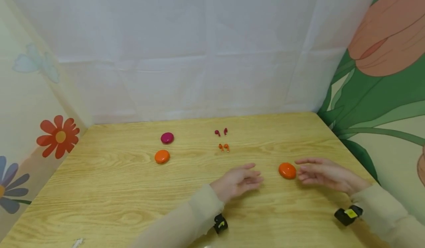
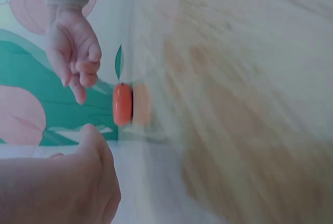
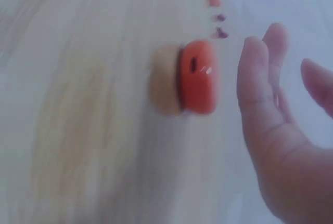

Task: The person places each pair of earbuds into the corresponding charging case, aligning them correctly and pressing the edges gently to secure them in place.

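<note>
- Your right hand (image 1: 323,174) sits just right of the near orange case (image 1: 287,170), fingers relaxed and apart, fingertips close to it; contact can't be confirmed.
- Your left hand (image 1: 239,181) rests on the wooden surface (image 1: 116,196) left of that case, fingers loose and spread, a clear gap to it, holding nothing.
- So neither grip is clamped on anything.
- Near orange case lies flat and closed on the surface between your hands, right of center; the right wrist view shows a small dark slot on its edge (image 3: 197,76).
- Progress, my read: early. Case not lifted, not opened; all earbuds lie loose on the surface, none in a case.
- Count: three cases — two orange, one magenta. The far orange case (image 1: 162,156) and the magenta case (image 1: 167,137) sit left of center, well apart from your hands.
- Earbuds: four — a dark red pair (image 1: 221,132) and, just in front of it, an orange pair (image 1: 223,147).
</note>
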A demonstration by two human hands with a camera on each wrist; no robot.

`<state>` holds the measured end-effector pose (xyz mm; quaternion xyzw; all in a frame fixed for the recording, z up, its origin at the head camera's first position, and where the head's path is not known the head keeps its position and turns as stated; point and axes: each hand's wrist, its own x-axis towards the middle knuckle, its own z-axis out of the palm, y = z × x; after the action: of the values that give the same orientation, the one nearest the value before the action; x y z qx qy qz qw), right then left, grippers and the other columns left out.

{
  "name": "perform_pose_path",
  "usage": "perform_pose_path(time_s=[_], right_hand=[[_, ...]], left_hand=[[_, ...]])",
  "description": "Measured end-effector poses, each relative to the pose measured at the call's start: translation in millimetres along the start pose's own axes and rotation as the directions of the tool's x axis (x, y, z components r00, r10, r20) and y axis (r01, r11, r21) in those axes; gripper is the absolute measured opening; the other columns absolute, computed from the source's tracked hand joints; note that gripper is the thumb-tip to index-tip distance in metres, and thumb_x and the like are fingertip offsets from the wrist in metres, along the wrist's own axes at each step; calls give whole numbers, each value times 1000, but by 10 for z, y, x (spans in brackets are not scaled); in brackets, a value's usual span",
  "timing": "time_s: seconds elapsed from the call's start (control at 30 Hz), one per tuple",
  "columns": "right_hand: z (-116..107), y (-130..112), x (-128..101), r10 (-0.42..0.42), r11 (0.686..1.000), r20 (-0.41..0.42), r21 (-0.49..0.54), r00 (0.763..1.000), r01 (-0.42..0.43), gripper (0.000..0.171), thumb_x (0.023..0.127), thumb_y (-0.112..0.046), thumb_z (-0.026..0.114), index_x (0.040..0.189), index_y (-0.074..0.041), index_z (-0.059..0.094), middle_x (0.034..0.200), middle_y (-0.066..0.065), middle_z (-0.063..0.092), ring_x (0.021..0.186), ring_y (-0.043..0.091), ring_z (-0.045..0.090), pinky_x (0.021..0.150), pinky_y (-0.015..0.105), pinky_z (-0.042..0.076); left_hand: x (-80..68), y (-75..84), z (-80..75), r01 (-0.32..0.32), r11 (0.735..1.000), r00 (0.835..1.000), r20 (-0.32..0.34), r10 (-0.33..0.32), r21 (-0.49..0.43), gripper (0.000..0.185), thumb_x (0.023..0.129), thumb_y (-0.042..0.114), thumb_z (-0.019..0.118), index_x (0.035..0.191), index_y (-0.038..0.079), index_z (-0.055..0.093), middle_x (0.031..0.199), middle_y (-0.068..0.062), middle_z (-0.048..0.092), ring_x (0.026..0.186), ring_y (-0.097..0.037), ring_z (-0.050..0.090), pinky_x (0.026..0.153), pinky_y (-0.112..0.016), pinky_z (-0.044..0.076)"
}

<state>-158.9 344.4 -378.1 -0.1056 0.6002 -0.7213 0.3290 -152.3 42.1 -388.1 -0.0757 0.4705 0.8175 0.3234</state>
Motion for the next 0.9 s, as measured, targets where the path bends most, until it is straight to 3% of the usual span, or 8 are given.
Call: perform_pose_path(time_s=[0.33,0.57,0.9], right_hand=[[314,-102,155,-16,999,-40,-49,999,14,22,104,-8,44,115,-19,60,105,8,69,91,19,67,84,35,54],[481,-78,316,-30,999,-5,-17,1000,30,21,103,-7,46,116,-16,59,104,8,70,92,19,69,85,35,54],[635,-84,479,3,1000,12,11,1000,-4,23,103,-9,47,125,-8,55,107,8,70,95,19,69,85,34,54]], left_hand=[[-112,123,-325,-53,998,999,12,53,19,54,98,-10,43,149,-8,24,145,-34,34,129,-44,44,107,-47,37],[-193,195,-459,-60,997,997,51,59,37,55,99,-10,39,150,-7,19,147,-35,30,132,-44,40,108,-49,33],[-378,363,-724,-117,992,992,51,115,43,56,99,-9,34,152,-5,17,149,-35,26,135,-44,35,110,-48,30]])
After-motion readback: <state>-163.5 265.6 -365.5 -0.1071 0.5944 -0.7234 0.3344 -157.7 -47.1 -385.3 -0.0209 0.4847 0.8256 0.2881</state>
